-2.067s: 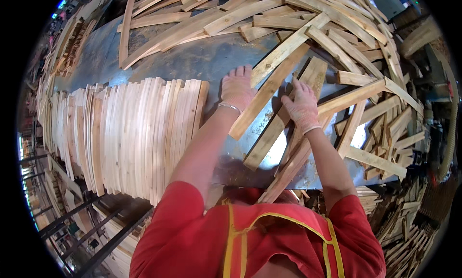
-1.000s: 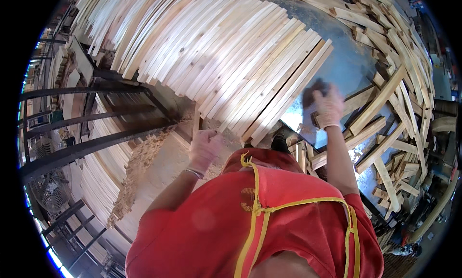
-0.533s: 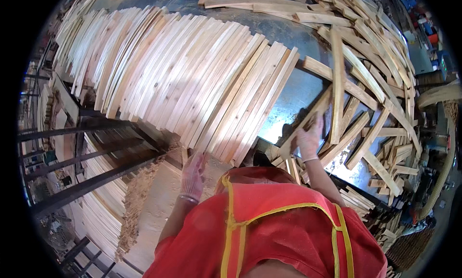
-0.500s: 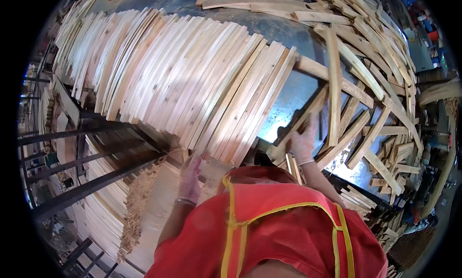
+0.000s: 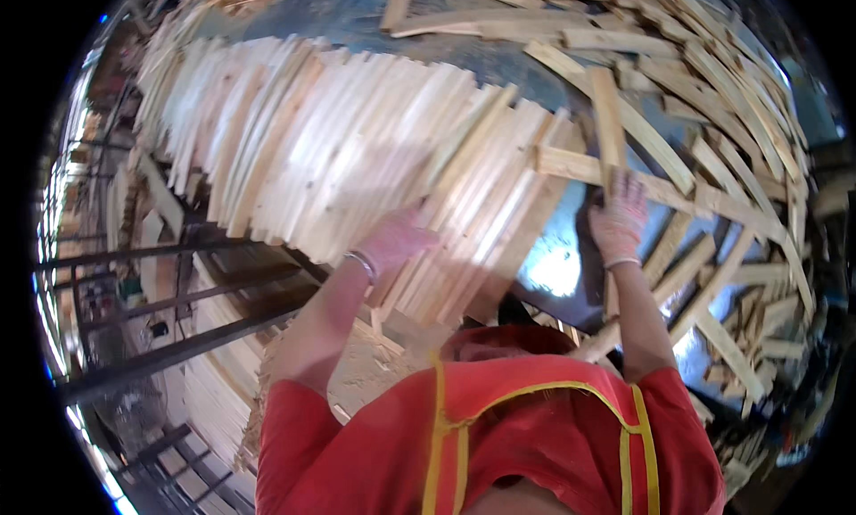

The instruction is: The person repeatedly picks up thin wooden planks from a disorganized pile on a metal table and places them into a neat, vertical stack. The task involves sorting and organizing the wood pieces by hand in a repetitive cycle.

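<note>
A long row of pale wooden strips lies side by side on the table in front of me. My left hand, in a light glove, rests on the row with its fingers stretched toward the right; it is slightly blurred. To the right, a single wooden strip lies across other pieces, pointing away from me. My gloved right hand is over its middle, thumb on the left side and fingers on top. A crosswise wooden strip passes under it, its left end touching the row's right edge.
Loose, jumbled wooden pieces cover the far right and right of the metal table. At the left stands a dark metal frame, with stacked strips behind it. Wood chips and scraps lie in front of the row.
My left hand has moved from the row's near edge up onto the strips. My right hand has moved from a lower piece, farther away, onto the single strip. The view has shifted slightly.
</note>
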{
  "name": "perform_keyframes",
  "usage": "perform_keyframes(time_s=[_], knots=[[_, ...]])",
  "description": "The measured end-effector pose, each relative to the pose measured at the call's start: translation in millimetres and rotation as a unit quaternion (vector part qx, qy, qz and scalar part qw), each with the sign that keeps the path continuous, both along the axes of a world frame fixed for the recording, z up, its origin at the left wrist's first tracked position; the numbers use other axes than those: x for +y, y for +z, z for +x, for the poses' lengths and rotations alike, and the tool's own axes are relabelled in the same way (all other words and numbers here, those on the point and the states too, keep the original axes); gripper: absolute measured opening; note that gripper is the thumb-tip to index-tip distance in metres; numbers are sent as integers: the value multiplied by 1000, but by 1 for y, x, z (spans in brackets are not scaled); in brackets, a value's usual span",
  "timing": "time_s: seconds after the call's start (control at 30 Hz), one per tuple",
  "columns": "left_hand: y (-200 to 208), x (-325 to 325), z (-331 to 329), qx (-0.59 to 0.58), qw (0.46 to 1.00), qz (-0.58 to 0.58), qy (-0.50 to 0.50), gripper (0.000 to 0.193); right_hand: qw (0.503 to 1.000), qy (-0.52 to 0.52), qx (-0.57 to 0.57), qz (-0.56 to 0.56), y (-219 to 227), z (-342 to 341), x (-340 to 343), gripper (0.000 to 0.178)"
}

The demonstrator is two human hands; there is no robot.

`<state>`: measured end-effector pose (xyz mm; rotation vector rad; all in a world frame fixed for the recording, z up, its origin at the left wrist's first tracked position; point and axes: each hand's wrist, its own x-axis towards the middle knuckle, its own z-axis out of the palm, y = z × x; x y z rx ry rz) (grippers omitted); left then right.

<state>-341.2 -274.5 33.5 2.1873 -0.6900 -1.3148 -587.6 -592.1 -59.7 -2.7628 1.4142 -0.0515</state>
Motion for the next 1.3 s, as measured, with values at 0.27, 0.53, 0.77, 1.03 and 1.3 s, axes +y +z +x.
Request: perform_keyframes(time_s=[0.27, 0.53, 0.77, 1.03, 1.3], knots=[[-17, 73, 27, -408, 913, 16, 16, 62, 998, 24, -47, -23, -22, -2, -173, 74], [-61, 151, 113, -393, 911, 63, 107, 31, 840, -71, -358, 401, 16, -34, -32, 76], [-47, 241, 236, -456, 868, 68, 187, 42, 796, -223, -388, 409, -32, -33, 136, 67], [-79, 225, 215, -413, 899, 108, 94, 62, 893, -220, -171, 353, -28, -8, 171, 67], [-103, 122, 64, -455, 870, -187, -2, 75, 788, -244, -461, 328, -70, -53, 161, 55]])
